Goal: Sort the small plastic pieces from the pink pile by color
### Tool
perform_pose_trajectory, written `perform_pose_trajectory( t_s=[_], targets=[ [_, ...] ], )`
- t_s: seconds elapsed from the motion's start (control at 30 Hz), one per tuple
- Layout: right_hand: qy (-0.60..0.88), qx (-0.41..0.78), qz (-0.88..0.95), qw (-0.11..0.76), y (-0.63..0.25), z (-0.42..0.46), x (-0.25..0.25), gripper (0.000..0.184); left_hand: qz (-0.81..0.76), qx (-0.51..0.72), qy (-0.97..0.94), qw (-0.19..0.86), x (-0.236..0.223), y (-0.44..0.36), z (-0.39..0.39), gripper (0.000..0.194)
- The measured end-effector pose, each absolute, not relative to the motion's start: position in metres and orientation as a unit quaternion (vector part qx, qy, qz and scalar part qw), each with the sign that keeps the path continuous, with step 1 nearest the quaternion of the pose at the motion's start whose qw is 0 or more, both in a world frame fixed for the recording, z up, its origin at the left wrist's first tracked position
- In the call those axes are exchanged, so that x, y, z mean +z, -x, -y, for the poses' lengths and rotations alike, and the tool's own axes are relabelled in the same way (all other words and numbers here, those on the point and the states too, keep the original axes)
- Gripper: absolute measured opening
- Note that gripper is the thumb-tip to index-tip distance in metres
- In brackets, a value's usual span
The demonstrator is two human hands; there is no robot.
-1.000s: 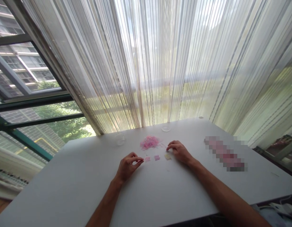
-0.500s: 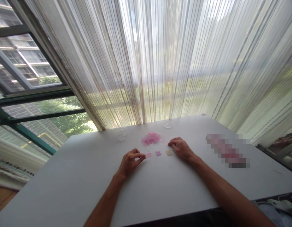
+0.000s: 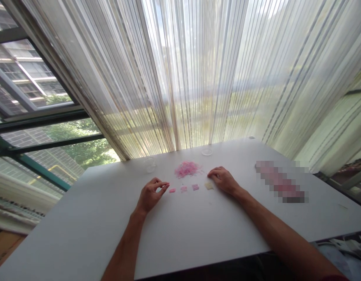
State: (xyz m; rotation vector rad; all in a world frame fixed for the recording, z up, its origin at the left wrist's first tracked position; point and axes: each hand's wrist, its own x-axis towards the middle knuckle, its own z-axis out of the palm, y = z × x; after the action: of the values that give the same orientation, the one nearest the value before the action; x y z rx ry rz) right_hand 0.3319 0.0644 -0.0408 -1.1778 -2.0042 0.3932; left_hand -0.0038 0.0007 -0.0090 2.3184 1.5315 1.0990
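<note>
A loose heap of thin pink and purple strands lies on the white table. In front of it is a row of small bunches: hot pink, pale pink, purple and pale yellow. My left hand is just left of the hot pink bunch, thumb and forefinger pinched; whatever they hold is too small to make out. My right hand rests beyond the yellow bunch, right of the heap. Its fingers are closed together, and their contents cannot be made out.
Near the back edge stand a clear cup-like container and a clear round lid or dish. A pixelated pinkish object lies on the right. A striped sheer curtain hangs behind the table. Cables show at the lower right.
My left hand has moved left and slightly away from me, off the pale pink bunch. The hot pink bunch now shows by its fingertips. My right hand has stayed nearly still.
</note>
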Motion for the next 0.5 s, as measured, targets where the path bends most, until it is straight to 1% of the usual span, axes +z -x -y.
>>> perform_pose_trajectory(
  t_s=[0.1, 0.33, 0.5],
  targets=[
    [0.466, 0.155, 0.785, 0.377, -0.332, -0.064, -0.04, 0.025, -0.505, 0.346, -0.788, 0.062, -0.012, -0.007, 0.002, 0.022],
    [0.47, 0.154, 0.782, 0.379, -0.331, -0.063, -0.039, 0.025, -0.476, 0.298, -0.827, -0.018, -0.02, -0.04, 0.008, 0.019],
    [0.472, 0.158, 0.781, 0.377, -0.331, -0.064, -0.039, 0.024, -0.471, 0.28, -0.836, -0.029, -0.022, -0.046, 0.009, 0.018]
  ],
)
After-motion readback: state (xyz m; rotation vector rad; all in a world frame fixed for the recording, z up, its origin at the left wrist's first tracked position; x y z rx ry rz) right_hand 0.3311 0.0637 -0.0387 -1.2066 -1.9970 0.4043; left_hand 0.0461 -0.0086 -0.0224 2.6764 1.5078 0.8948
